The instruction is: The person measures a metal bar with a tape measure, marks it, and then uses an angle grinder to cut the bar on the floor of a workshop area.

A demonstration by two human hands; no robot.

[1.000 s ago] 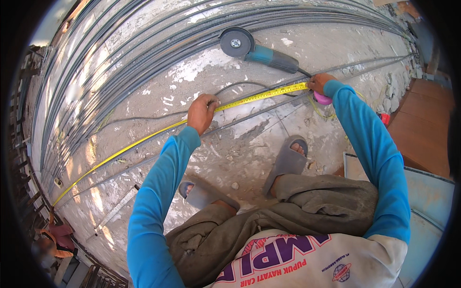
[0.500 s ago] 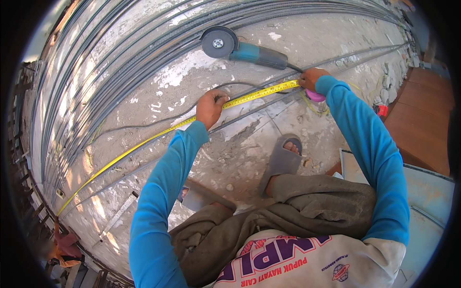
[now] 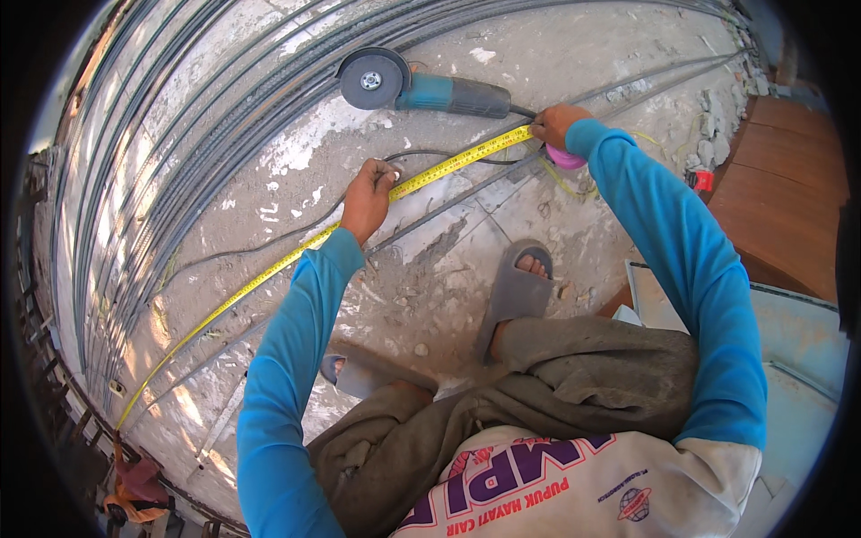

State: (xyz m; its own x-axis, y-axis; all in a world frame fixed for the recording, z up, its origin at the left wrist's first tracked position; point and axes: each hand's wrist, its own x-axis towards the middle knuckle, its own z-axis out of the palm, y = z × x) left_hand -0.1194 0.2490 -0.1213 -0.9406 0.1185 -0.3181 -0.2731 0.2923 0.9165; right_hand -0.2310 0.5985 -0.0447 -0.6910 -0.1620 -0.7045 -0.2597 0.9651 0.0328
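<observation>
A yellow measuring tape (image 3: 462,160) is stretched diagonally above thin steel bars (image 3: 430,213) on the floor. My left hand (image 3: 367,202) is closed at the tape's edge, with a small white piece showing by the fingertips; what that piece is I cannot make out. Farther right, my right hand (image 3: 558,125) grips the near end of the tape, its fingers partly hidden. Just below that hand is a pink round thing (image 3: 565,158). An angle grinder (image 3: 430,91) with a dark disc lies beyond both hands, its cable running under the tape.
Many long steel bars (image 3: 224,117) curve across the far and left floor. At lower left, a co-worker (image 3: 139,484) reaches toward the tape's far end. Brown boards (image 3: 785,193), a red object (image 3: 700,180) and rubble (image 3: 713,143) are at right. A pale metal panel (image 3: 798,359) stands beside my right arm.
The view has shifted slightly, so the grinder, tape and hands appear farther left. Both hands keep their hold on the tape. The co-worker at lower left shows more fully.
</observation>
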